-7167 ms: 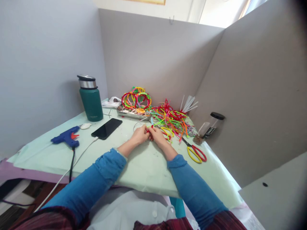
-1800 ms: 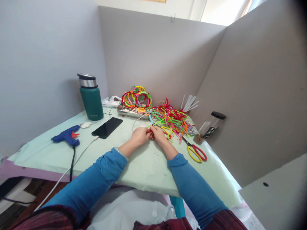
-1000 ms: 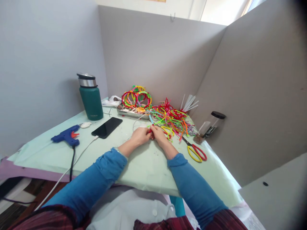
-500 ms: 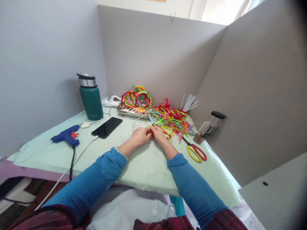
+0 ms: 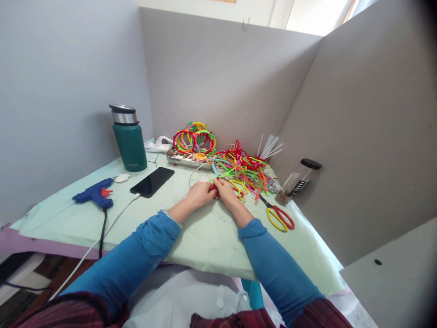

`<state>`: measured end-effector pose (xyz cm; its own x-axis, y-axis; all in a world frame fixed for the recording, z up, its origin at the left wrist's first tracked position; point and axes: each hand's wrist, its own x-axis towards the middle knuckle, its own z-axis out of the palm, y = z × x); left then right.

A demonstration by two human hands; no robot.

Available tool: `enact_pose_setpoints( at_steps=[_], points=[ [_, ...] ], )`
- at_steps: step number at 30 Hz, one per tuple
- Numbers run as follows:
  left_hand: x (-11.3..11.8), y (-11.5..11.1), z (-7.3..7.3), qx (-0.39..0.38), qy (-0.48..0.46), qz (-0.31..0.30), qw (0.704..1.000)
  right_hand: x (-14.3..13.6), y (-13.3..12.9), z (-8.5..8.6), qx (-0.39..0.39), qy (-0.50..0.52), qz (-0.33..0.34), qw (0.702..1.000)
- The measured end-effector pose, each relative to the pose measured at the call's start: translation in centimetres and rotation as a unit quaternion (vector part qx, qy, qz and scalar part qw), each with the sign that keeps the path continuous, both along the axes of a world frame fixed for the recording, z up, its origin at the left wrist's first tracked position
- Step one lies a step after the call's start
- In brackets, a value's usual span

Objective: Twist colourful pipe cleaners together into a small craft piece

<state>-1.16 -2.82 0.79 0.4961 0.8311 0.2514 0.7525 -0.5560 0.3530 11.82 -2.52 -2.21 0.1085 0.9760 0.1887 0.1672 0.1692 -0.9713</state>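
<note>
My left hand [image 5: 200,193] and my right hand [image 5: 226,191] meet over the middle of the table, fingers closed. Pinched between them is a red pipe cleaner [image 5: 214,186], mostly hidden by the fingers. Just beyond my right hand spreads a tangled pile of coloured pipe cleaners [image 5: 251,171]. Red-and-yellow-handled scissors [image 5: 278,217] lie to the right, their blades pointing toward the pile. Behind my left hand, a metal tray [image 5: 184,161] holds small scraps, with several bright pipe-cleaner rings [image 5: 194,139] standing on it.
On the left are a blue glue gun [image 5: 94,193], a black phone [image 5: 152,181] with a white cable, and a green bottle [image 5: 129,141]. White sticks [image 5: 270,148] stand behind the pile. A clear black-lidded container [image 5: 302,177] tilts by the right wall. Grey partitions [image 5: 221,77] enclose the table.
</note>
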Motion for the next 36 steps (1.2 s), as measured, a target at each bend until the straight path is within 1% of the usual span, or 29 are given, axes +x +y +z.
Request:
enact_pose_setpoints(
  at_steps=[15,26,36],
  points=[
    [0.00,0.50,-0.52,0.026,0.008,0.005,1.000,-0.01,0.06,-0.09,0.007,0.000,0.001,1.000],
    [0.05,0.43,-0.45,0.021,0.019,0.010,1.000,-0.07,-0.07,0.00,0.010,-0.014,0.001,1.000],
    [-0.03,0.32,-0.27,0.013,0.008,-0.007,1.000,-0.03,0.25,-0.19,0.012,-0.056,-0.013,0.998]
  ],
)
